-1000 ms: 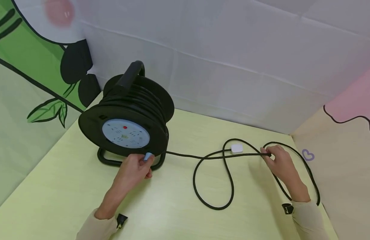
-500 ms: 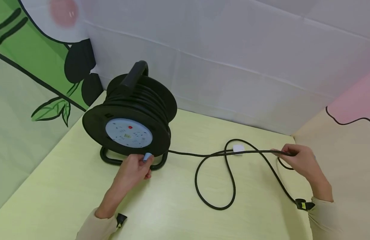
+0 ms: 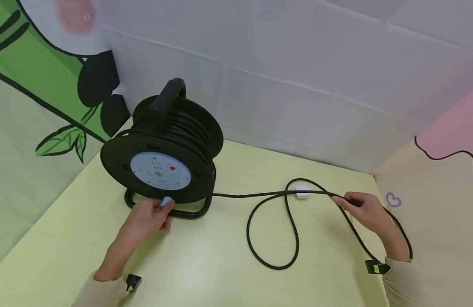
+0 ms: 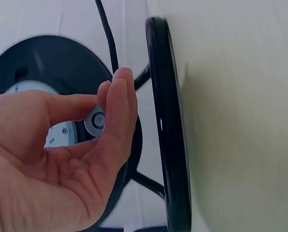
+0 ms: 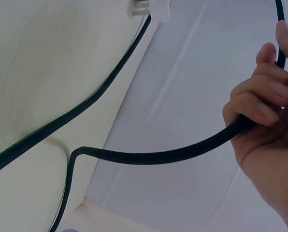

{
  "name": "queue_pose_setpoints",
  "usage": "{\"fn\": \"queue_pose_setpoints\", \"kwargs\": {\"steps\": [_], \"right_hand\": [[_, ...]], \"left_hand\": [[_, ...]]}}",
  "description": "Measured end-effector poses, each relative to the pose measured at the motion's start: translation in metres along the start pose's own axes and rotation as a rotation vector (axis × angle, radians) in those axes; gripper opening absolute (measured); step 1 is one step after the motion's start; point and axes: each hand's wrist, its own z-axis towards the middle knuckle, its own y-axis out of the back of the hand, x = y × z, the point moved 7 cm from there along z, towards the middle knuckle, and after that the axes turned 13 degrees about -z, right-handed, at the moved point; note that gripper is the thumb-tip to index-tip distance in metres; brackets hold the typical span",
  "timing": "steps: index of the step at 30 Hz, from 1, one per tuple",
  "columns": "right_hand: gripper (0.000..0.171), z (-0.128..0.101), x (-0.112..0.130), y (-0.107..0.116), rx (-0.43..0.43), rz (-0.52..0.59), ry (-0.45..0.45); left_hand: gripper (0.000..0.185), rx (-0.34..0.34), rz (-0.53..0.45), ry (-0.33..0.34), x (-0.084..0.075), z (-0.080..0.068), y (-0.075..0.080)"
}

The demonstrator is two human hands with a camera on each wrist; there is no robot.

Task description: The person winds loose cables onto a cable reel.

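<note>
Your left hand (image 3: 146, 217) pinching the pale blue crank knob (image 3: 166, 201) of the black plastic cable reel (image 3: 161, 149), your right hand (image 3: 368, 211) curled around the black rubber cord (image 3: 255, 195), grip clamped, white plug (image 3: 303, 190) on the pale green bench (image 3: 205, 260)

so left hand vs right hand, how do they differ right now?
The left hand pinches the small blue crank knob on the cable reel, low at its front; the right hand has its fingers curled round the black cable, out near the white plug. The left hand sits against the reel; the right is far off to the side. Both wear a beige sleeve and a wrist camera.
</note>
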Motion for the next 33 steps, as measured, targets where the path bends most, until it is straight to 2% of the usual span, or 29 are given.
{"fn": "queue_pose_setpoints", "kwargs": {"steps": [4, 7, 11, 19, 26, 33], "right_hand": [[0.036, 0.011, 0.016, -0.007, -0.074, -0.065, 0.03], [0.038, 0.018, 0.023, -0.014, -0.092, -0.096, 0.06], [0.039, 0.023, 0.028, -0.026, -0.09, -0.107, 0.086], [0.027, 0.027, 0.031, -0.042, -0.04, -0.056, 0.077], [0.025, 0.03, 0.042, -0.046, -0.027, -0.046, 0.111], [0.029, 0.034, 0.056, -0.043, -0.088, -0.173, 0.176]], "left_hand": [[0.04, -0.006, -0.054, 0.021, 0.009, 0.0, 0.015], [0.041, -0.026, -0.082, 0.027, 0.013, 0.0, 0.028], [0.044, -0.068, -0.086, 0.027, 0.014, -0.003, 0.045], [0.054, -0.17, -0.132, 0.016, 0.01, -0.008, 0.078], [0.06, -0.291, -0.175, -0.022, -0.009, -0.015, 0.105], [0.053, -0.376, -0.275, -0.078, -0.039, -0.02, 0.118]]}}
